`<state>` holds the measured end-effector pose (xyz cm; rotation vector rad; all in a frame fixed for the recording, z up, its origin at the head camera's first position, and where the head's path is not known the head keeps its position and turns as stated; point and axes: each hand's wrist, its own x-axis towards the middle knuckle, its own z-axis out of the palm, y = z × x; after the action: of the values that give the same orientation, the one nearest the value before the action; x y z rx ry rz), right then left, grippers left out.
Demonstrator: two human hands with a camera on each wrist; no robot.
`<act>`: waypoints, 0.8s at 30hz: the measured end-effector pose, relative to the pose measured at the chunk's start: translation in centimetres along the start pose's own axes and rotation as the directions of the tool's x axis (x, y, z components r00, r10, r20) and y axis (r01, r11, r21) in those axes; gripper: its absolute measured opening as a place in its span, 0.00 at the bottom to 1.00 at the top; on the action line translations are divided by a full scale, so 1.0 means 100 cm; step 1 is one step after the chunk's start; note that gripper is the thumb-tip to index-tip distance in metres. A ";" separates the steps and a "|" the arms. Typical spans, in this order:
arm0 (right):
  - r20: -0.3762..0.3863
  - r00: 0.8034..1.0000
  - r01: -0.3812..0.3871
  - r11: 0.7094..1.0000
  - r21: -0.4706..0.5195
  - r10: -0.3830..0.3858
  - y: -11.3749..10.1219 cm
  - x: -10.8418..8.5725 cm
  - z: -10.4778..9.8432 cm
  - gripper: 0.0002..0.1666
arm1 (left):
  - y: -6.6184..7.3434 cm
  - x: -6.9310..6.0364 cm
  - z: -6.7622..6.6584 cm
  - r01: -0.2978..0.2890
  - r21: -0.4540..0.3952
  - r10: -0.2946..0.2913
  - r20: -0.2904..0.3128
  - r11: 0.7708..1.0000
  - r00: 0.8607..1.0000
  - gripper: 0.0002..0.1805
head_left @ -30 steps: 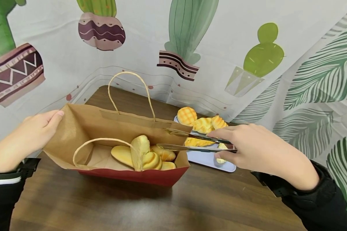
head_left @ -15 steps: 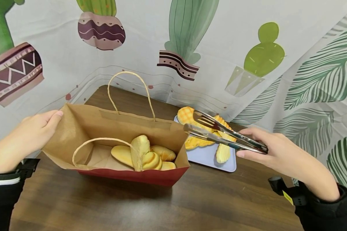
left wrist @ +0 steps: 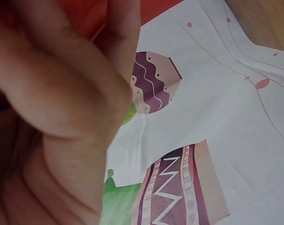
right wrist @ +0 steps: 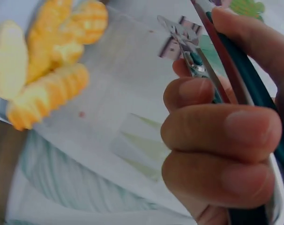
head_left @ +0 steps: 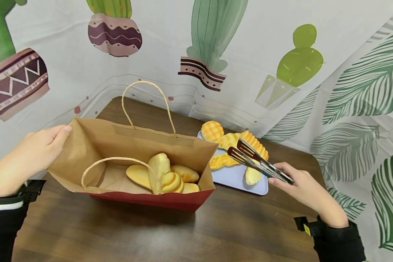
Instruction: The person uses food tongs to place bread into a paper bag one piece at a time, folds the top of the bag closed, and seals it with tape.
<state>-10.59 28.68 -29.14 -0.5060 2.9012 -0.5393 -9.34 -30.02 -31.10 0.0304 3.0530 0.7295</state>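
Observation:
My left hand (head_left: 40, 154) pinches the left edge of a brown-lined paper bag (head_left: 144, 198) with a red outside and twisted handles. Several bread pieces (head_left: 171, 183) lie inside it, toward the right end. In my right hand (head_left: 301, 191) is a pair of metal tongs (head_left: 265, 169), its slotted ends apart with nothing between them. They hang over a lavender tray (head_left: 226, 178) that bears a round crosshatched bun (head_left: 212, 131), a ridged roll (head_left: 253, 143), a pale cream-coloured piece (head_left: 253, 175) and other breads. The right wrist view shows fingers curled round the tongs (right wrist: 221, 61).
The bag stands on a dark wooden table (head_left: 242, 225), with the tray just to its right. Behind the table hangs a white cloth (head_left: 163, 47) printed with cacti and leaves. One looped handle (head_left: 147, 83) rises at the bag's back.
My right hand has drawn the tongs away from the bag to the right, and their ends now sit over the tray. The left hand and bag stay in place.

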 end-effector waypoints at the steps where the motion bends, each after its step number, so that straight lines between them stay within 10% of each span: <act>1: 0.014 1.000 -0.023 0.999 0.026 0.023 0.002 0.000 0.004 0.23 | 0.000 0.000 0.000 -0.002 -0.001 0.002 -0.001 1.000 1.000 0.30; 10: 0.200 0.959 -0.262 0.896 0.358 0.200 0.021 -0.001 0.056 0.25 | -0.004 -0.001 0.002 0.001 -0.021 -0.001 0.001 1.000 1.000 0.30; 17: 0.400 0.863 -0.501 0.610 0.613 0.307 0.028 -0.006 0.092 0.35 | -0.003 -0.001 0.001 0.003 -0.014 -0.003 0.012 1.000 1.000 0.30; 24: 0.459 0.843 -0.538 0.466 0.702 0.281 0.032 -0.003 0.120 0.41 | -0.003 -0.003 0.003 -0.007 -0.009 0.007 -0.005 1.000 1.000 0.29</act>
<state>-8.77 27.69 -41.42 0.2635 2.0109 -1.4485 -9.05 -30.16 -31.46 0.0385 3.0560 0.7449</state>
